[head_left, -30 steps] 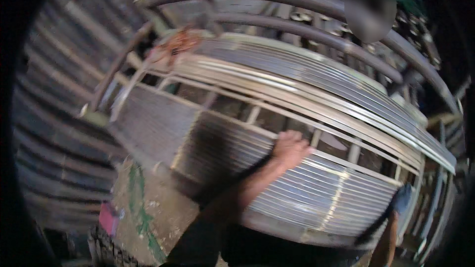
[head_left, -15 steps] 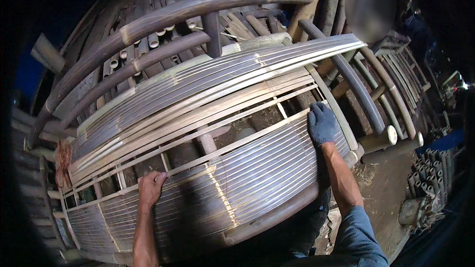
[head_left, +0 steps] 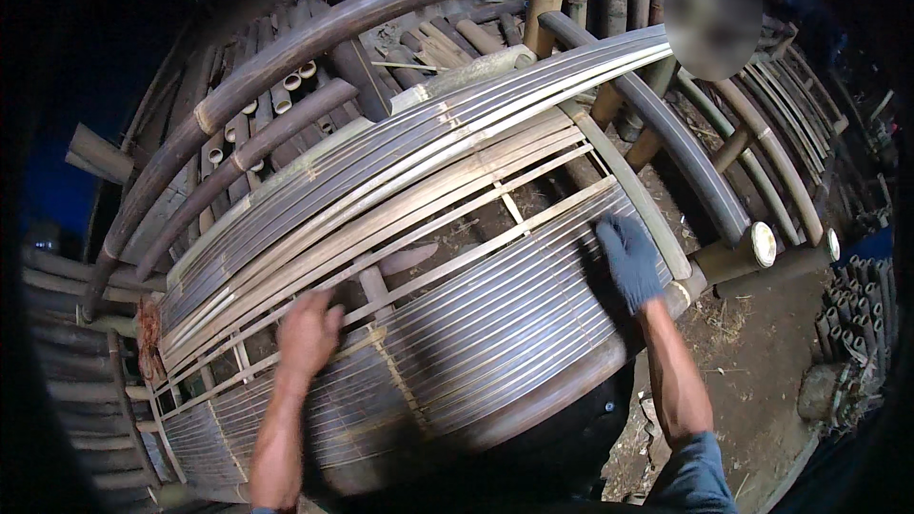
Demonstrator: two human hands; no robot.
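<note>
Both hands lie flat and open on the slatted bamboo panel [head_left: 428, 305]: bare left hand [head_left: 307, 333] mid-frame, gloved right hand [head_left: 628, 262] further right. Nothing's gripped, so it could slip, and bare fingers risk splinters.

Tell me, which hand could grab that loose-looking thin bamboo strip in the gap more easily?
Probably the left hand: it rests right at the gap in the bamboo slat panel. The gloved right hand lies flat, farther along.

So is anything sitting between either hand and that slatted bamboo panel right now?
Nothing visible. The bare left hand lies on the bamboo slat panel near its open middle gap, and the gloved right hand presses flat on the slats near the panel's right end. Both touch it directly; nothing lies on the slats between them.
</note>
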